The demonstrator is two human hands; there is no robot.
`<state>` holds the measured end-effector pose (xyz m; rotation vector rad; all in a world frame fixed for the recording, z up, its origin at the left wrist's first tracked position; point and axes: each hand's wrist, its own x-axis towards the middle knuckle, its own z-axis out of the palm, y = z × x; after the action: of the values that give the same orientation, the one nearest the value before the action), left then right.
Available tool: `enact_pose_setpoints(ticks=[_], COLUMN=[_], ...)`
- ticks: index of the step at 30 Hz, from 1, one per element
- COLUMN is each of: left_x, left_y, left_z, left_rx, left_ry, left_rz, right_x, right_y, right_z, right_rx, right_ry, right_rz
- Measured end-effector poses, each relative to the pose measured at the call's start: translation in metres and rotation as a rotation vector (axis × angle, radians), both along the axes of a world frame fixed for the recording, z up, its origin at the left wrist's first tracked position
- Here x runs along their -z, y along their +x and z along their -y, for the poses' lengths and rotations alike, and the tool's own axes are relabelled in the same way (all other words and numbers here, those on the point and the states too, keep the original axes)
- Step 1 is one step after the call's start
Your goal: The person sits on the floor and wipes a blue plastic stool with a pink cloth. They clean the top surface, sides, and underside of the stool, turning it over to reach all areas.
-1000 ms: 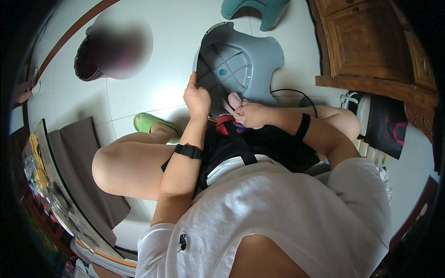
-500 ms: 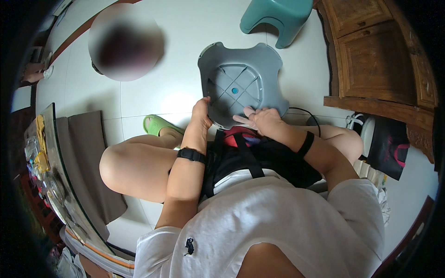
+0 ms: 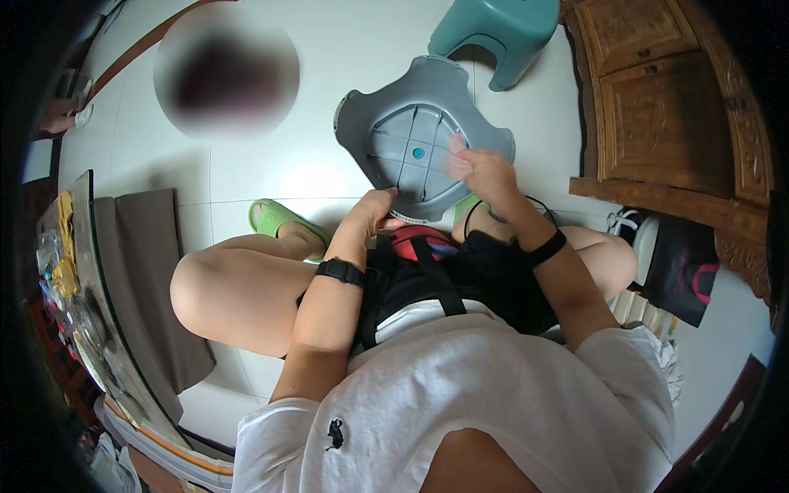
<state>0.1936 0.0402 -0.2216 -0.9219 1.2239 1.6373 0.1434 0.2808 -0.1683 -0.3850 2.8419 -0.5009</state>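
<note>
A grey plastic stool is upturned in front of my lap, its ribbed hollow underside facing me, with a small blue disc at the centre. My left hand grips its near-left rim, thumb over the edge and fingers beneath. Over the right part of the hollow, my right hand is closed on a small pale pink cloth. Motion smears the cloth and fingertips, so I cannot tell whether it touches the plastic.
A teal stool stands just beyond the grey one. Carved wooden cabinets and a black bag are on the right. At left are a brown-grey bench and a cluttered glass-topped table. A blurred round patch hides something at upper left.
The grey stool has turned clockwise in my left hand. My right hand has moved from the near rim up and over the hollow with the cloth.
</note>
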Motion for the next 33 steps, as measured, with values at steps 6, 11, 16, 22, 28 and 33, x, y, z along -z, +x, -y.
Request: enact_pose_setpoints(ticks=[6, 11, 16, 22, 28, 33], left_x=[0.022, 0.02, 0.017, 0.027, 0.03, -0.034], left_y=[0.009, 0.002, -0.023, -0.017, -0.011, -0.012], left_z=[0.006, 0.009, 0.034, 0.071, 0.081, 0.037], left_rx=[0.017, -0.007, -0.474, -0.655, -0.68, -0.299], left_ry=[0.078, -0.126, -0.872, -0.739, -0.595, -0.847], left_rz=[-0.12, 0.065, -0.416, -0.263, -0.271, -0.631], right_x=[-0.019, 0.01, 0.026, 0.001, 0.002, 0.009], right_y=[0.037, 0.069, 0.098, 0.065, 0.067, 0.073], right_z=[0.087, 0.1, 0.084, 0.066, 0.051, 0.037], right_rx=[-0.114, -0.396, -0.47, -0.647, -0.665, -0.549], right_ry=[-0.189, 0.036, 0.214, 0.275, 0.231, 0.373], right_rz=[0.725, 0.349, -0.01, -0.192, -0.385, 0.091])
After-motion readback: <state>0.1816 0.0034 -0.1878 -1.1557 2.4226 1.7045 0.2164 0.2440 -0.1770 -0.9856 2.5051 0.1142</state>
